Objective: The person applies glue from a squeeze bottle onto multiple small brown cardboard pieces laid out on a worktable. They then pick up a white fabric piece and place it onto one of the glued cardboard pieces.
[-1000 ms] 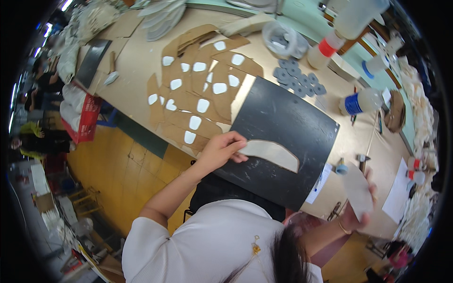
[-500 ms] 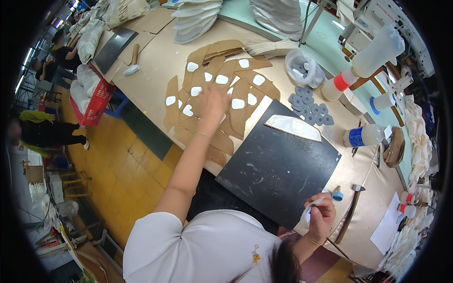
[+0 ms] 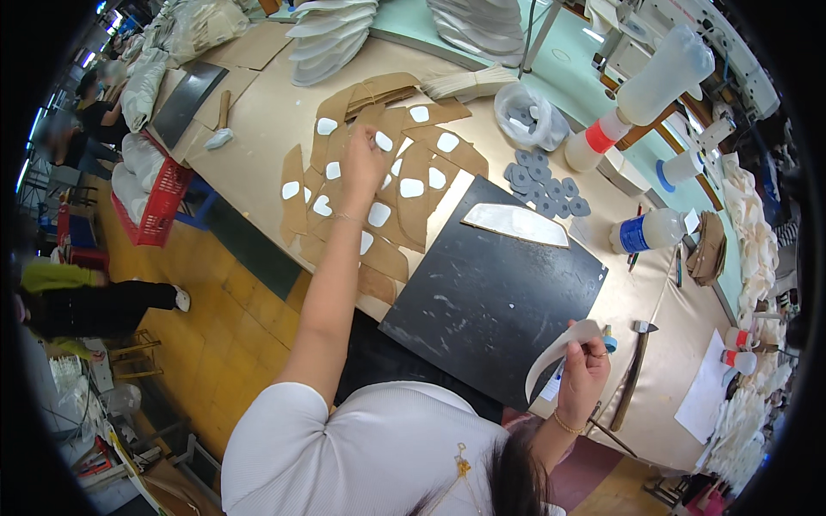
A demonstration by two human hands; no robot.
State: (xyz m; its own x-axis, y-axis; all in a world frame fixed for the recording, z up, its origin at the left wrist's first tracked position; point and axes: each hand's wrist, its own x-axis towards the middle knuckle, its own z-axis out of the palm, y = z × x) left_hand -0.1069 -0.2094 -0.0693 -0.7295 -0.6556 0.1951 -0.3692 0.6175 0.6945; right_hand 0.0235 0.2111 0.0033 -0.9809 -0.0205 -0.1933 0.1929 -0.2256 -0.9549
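Note:
My left hand [image 3: 366,162] is over the spread of brown cut pieces [image 3: 415,196], its fingers drawn together beside a white patch [image 3: 383,140]. Whether the fingertips grip that patch or the piece under it is hidden. Similar white patches lie on many of the brown pieces. At the near right, my right hand [image 3: 582,377] pinches a thin, curved white piece [image 3: 551,351] that stands up from the fingers. Between the hands lies a black board [image 3: 499,288], and near its far edge rests a white-faced piece with a brown rim [image 3: 516,224].
Grey discs [image 3: 542,182] lie beside a plastic bag [image 3: 531,119]. Bottles stand at the right, one with a blue label [image 3: 645,231]. A hammer [image 3: 635,374] lies near my right hand. White stacked pieces [image 3: 334,39] are at the back; a red crate [image 3: 155,204] is left of the table.
My left hand has moved away from me over the brown pieces, uncovering white patches under it. The white piece in my right hand now stands up more openly. The view has shifted slightly.

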